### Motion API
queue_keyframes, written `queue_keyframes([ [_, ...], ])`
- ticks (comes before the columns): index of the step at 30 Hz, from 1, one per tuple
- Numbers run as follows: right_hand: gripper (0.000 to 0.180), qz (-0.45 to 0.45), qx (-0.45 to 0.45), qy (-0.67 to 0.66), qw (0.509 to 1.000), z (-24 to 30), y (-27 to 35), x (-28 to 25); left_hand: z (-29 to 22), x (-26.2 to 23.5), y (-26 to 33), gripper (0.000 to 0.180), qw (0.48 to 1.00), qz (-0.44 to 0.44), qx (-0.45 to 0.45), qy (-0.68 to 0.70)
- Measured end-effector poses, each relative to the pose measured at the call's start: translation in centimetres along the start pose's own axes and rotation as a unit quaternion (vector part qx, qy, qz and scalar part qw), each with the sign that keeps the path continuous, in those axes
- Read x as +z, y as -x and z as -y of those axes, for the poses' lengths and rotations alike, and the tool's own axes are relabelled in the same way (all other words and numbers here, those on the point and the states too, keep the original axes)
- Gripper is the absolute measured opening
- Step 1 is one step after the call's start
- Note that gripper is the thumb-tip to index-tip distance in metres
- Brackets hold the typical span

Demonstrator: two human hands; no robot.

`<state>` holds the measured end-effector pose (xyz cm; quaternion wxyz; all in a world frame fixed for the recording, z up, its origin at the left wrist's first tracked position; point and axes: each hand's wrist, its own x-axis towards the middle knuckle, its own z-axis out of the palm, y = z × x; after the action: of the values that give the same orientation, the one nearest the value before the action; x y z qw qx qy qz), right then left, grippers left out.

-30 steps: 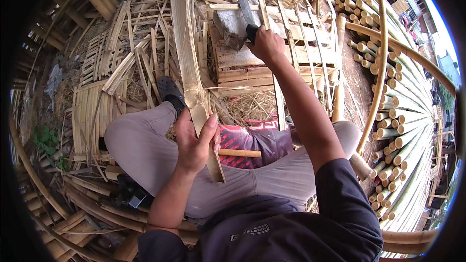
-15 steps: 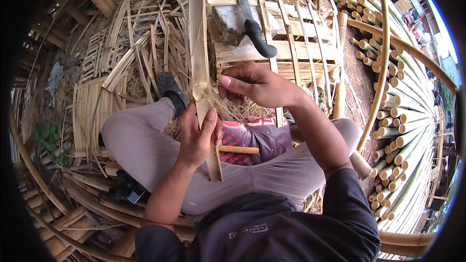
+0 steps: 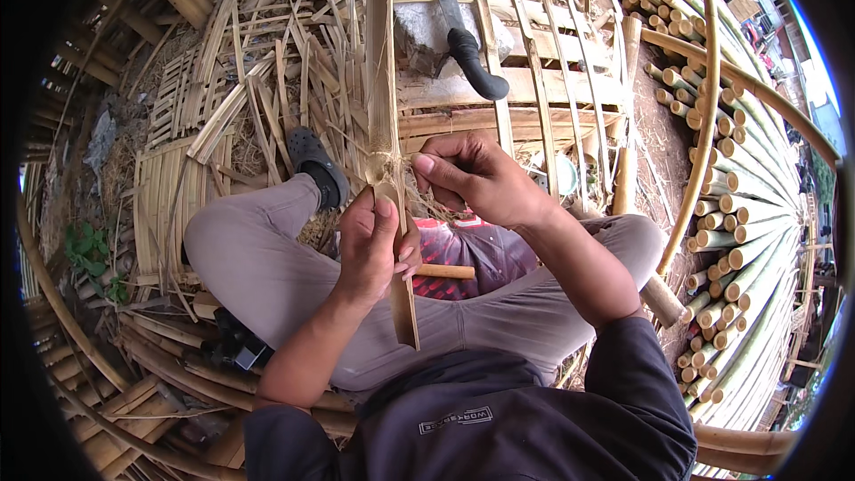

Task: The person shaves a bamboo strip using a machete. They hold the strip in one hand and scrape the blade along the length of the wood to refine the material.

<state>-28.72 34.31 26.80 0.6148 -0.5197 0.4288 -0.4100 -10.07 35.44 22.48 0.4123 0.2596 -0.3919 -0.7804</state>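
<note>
daylight is strongest at the right, where the sky [image 3: 804,25] burns out to white and a blue fringe lines the edge. the poles [image 3: 757,258] there look pale and bright, while the far left sinks into dimness. shading on the hands [image 3: 485,183] is soft, and they look fairly sharp. toward the black rounded border, shapes stretch and bend.

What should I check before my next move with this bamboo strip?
1. Split bamboo strip held in the left hand: ok.
2. Long knife out of both hands, lying across the stone block: ok.
3. Right hand clear of the knife's blade: ok.
4. Right hand gripping a fibre beside the strip: cannot tell, too small.
5. Strip's far end clear of obstacles: cannot tell, it runs past the picture's top edge.
</note>
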Motion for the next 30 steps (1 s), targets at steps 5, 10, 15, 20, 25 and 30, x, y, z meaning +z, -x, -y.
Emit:
queue_keyframes([
  [5,0.034,-0.021,-0.001,-0.041,0.999,-0.5,0.9,0.6,-0.5,0.4,0.0,0.029,0.999,-0.013,-0.037,-0.016],
  [10,0.034,-0.025,0.015,-0.15,0.988,-0.3,1.5,0.8,-0.3,0.8,0.0,0.026,0.998,-0.021,-0.04,-0.045],
  [15,0.033,-0.076,-0.005,-0.098,0.992,0.2,2.0,1.8,-0.5,1.2,0.1,0.024,0.999,-0.019,-0.005,-0.051],
  [20,0.03,-0.082,-0.006,-0.138,0.987,0.0,2.7,2.5,-1.2,1.4,0.3,0.021,0.999,-0.027,-0.024,-0.015],
  [25,0.004,-0.204,-0.26,0.346,0.878,-0.5,2.4,2.4,-1.0,1.0,0.4,0.023,0.997,-0.026,0.003,-0.074],
  [30,0.005,-0.29,-0.35,0.622,0.637,3.1,3.0,-4.3,-3.8,-2.5,-1.3,0.031,0.987,-0.158,0.037,-0.019],
])
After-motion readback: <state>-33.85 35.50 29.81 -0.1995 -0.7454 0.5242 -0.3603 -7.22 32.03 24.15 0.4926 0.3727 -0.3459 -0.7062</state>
